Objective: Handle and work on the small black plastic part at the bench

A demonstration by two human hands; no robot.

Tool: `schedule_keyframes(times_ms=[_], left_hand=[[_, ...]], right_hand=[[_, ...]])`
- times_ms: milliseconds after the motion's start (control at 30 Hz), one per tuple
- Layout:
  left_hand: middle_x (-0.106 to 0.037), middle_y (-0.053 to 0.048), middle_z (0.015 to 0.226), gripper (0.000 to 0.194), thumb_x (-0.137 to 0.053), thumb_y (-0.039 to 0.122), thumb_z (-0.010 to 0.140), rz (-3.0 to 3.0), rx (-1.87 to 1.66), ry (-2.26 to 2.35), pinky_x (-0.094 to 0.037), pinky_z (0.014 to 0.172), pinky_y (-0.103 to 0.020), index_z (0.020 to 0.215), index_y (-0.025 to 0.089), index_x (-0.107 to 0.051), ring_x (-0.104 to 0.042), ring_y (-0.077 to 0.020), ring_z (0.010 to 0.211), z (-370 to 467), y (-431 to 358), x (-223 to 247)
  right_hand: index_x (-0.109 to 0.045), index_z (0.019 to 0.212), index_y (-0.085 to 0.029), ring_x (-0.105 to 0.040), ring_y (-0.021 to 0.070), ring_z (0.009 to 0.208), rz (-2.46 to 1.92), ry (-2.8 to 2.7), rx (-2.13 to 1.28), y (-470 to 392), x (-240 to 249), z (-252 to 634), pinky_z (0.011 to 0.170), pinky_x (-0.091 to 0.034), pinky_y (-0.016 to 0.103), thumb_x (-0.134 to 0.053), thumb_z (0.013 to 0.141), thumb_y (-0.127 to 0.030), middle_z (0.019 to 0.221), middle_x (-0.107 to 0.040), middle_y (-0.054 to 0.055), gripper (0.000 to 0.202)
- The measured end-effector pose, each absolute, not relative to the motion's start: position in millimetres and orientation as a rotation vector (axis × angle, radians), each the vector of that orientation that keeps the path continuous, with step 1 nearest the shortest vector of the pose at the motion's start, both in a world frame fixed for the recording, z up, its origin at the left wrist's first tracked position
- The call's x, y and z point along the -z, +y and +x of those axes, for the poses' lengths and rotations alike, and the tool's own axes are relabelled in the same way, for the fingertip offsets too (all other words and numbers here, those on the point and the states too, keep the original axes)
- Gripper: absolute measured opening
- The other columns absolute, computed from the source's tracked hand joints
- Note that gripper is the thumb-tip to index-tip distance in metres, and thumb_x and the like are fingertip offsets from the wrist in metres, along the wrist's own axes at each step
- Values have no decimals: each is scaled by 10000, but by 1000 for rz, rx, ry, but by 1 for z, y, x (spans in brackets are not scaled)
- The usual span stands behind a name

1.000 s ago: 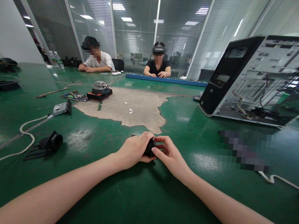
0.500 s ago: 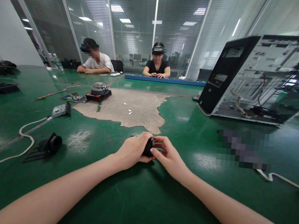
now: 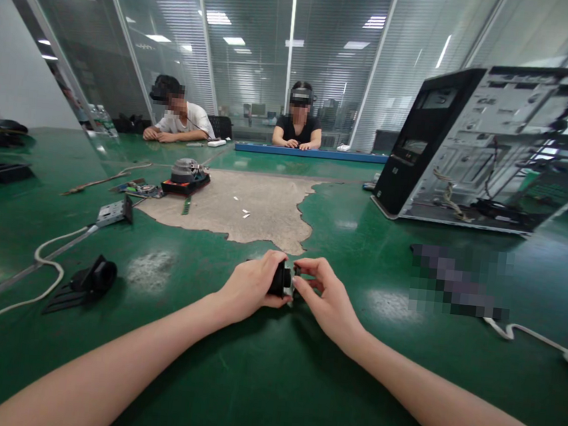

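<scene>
My left hand [image 3: 250, 282] is wrapped round a small black part [image 3: 279, 281] at the front middle of the table; most of the part is hidden by the palm and fingers. A narrower black end of it points to the right. Just beside that end, my right hand [image 3: 330, 299] pinches a thin dark piece [image 3: 297, 270] between thumb and fingertips. A pale, shiny bit shows in the small gap between the two; what it is I cannot make out.
A black bracket with a round opening [image 3: 94, 278] lies at left, near a metal box with a white cable [image 3: 115, 211]. Beyond stands a heatsink-like unit [image 3: 186, 173]. An open computer case [image 3: 436, 144] rises at right, behind a blurred-out object [image 3: 458, 283]. Two people sit opposite.
My right fingers have drawn slightly right, and the thin dark piece now stands apart from the black part. My left hand keeps its hold. The whole view has shifted slightly.
</scene>
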State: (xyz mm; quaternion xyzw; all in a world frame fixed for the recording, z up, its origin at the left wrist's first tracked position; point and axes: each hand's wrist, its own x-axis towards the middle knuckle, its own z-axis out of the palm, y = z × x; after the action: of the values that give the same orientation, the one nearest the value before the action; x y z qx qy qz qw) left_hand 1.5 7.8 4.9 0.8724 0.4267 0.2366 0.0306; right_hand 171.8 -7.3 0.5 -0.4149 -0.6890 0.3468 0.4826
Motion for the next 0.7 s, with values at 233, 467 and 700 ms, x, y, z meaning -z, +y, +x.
schedule_keyframes(times_ms=[233,467,700], left_hand=[[-519,-59,984,562,-649,367,661,2715,-745,1317,-460,661,-337,1082,193,-319,-583,-241,810,1,8,-4],[-494,-63,1030,545,-628,360,679,2742,-777,1223,-464,691,-342,1091,197,-310,-570,-233,847,2,6,-3],[-507,-48,1013,543,-646,279,657,2698,-728,1277,-458,660,-323,1085,205,-321,-585,-224,806,2,6,-6]], right_hand=[[-491,897,-194,-579,164,873,-1025,-1457,-1094,1,1,172,818,-457,339,-594,719,-273,912,-590,36,220],[-529,865,-171,-589,142,716,-966,-1608,-1285,5,-4,165,651,-485,291,-602,715,-302,833,-592,20,213],[-502,906,-218,-558,162,835,-905,-1770,-1058,-7,-2,165,696,-506,305,-575,746,-245,892,-541,20,178]])
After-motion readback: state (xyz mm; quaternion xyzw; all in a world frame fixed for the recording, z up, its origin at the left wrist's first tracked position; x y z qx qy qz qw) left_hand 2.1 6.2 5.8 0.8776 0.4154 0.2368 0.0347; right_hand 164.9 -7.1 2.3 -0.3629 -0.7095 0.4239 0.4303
